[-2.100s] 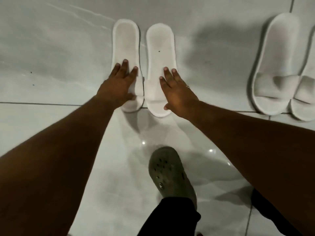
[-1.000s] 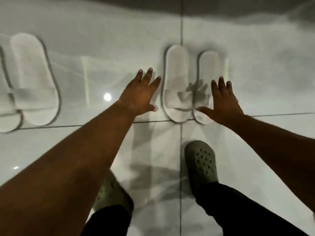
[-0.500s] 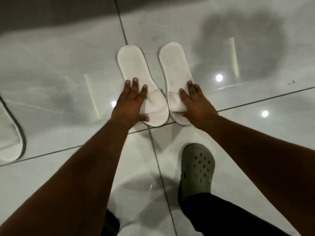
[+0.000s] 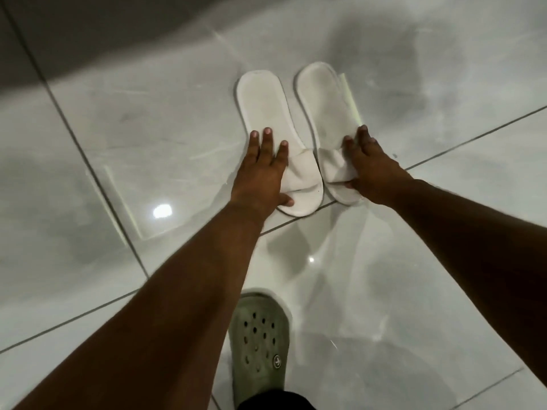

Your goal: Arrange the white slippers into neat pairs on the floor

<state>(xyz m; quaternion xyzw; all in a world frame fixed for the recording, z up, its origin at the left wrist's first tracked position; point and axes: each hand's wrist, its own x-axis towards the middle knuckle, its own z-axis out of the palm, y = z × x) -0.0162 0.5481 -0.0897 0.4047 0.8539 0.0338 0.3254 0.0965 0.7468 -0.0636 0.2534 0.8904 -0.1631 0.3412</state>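
Observation:
Two white slippers lie side by side on the glossy tiled floor, heels pointing away from me. My left hand point(image 4: 260, 173) rests on the left white slipper point(image 4: 263, 102), fingers spread over the strap's left edge and thumb against the toe end. My right hand point(image 4: 370, 170) clasps the strap of the right white slipper point(image 4: 322, 99), which bunches under the fingers. A narrow gap separates the two slippers, and their toe ends sit close to a grout line.
My foot in a green perforated clog point(image 4: 259, 341) stands on the tiles just below the pair. A dark band point(image 4: 88, 31) runs across the upper left. Pale tiles point(image 4: 444, 261) with lamp reflections surround the slippers on every side.
Both hands stay on the same pair. The view has swung, so the pair now sits right of centre and the slipper at the left edge has left the frame. The right strap looks more bunched.

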